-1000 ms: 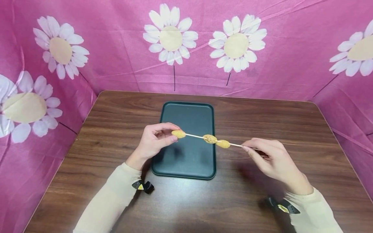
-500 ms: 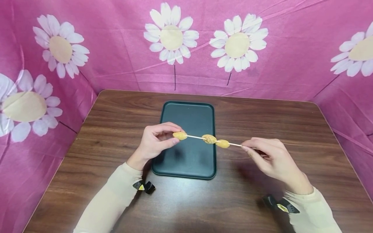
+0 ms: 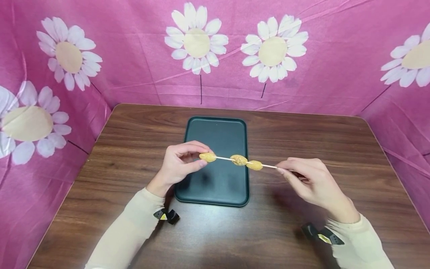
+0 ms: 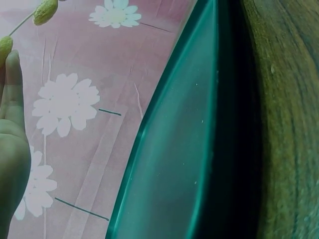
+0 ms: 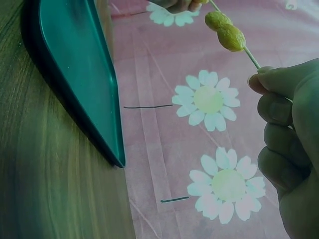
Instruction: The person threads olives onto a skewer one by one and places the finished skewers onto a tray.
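My right hand (image 3: pixel 312 183) pinches a thin pale skewer (image 3: pixel 270 166) near its right end, between thumb and forefinger. Threaded on it are three yellow, oval, wrinkled pieces, perhaps small potatoes; their kind is unclear. The middle piece (image 3: pixel 239 160) and the right piece (image 3: pixel 254 165) sit end to end. At the skewer's left end, the thumb and fingers of my left hand (image 3: pixel 179 162) grip the left piece (image 3: pixel 207 157), with bare stick between it and the middle one. In the right wrist view, two pieces (image 5: pixel 231 38) show close to the right hand (image 5: pixel 294 119). The skewer's tip is hidden.
A dark green tray (image 3: pixel 215 190) lies below the skewer on the brown wooden table (image 3: pixel 134 134). Pink cloth (image 3: pixel 134 56) with white daisies surrounds the back and sides. A wrist camera (image 3: pixel 167 216) is strapped to the left wrist, another (image 3: pixel 322 234) to the right.
My right hand and the skewer have shifted slightly left, carrying the middle and right pieces along. The gap to the left piece has narrowed. My left hand has barely moved.
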Motion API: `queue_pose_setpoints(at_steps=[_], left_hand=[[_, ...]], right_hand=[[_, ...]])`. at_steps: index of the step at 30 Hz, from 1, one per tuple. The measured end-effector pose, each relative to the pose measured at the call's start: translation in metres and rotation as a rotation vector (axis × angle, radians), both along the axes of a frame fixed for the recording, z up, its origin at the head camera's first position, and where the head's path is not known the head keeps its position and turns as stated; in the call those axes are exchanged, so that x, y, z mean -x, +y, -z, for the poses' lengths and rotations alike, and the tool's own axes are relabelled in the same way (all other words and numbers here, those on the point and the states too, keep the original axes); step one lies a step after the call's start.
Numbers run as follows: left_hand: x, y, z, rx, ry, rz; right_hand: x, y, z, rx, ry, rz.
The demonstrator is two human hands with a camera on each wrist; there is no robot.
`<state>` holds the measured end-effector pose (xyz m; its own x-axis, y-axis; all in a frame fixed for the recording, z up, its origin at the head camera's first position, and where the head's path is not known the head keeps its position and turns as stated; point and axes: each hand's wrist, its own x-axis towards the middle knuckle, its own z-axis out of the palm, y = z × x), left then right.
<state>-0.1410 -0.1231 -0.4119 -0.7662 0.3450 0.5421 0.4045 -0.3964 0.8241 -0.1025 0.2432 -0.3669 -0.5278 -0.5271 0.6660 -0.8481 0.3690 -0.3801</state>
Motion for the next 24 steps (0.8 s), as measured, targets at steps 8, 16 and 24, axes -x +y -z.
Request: queue_pose_setpoints(at_steps=[8,16,24], left_hand=[[-0.001,-0.001,-0.001,-0.002,0.001,0.0],[-0.001,0.001,-0.001,0.0,0.016,-0.009],[-0.001,0.002,0.0,0.013,0.024,-0.004]], right_hand=[[0.002,-0.004,-0.001,-0.014,-0.003,-0.014],[0.002,-0.006,-0.001,-0.002,-0.011,-0.024],[0.003,-0.011,-0.001,0.028,-0.001,-0.047]])
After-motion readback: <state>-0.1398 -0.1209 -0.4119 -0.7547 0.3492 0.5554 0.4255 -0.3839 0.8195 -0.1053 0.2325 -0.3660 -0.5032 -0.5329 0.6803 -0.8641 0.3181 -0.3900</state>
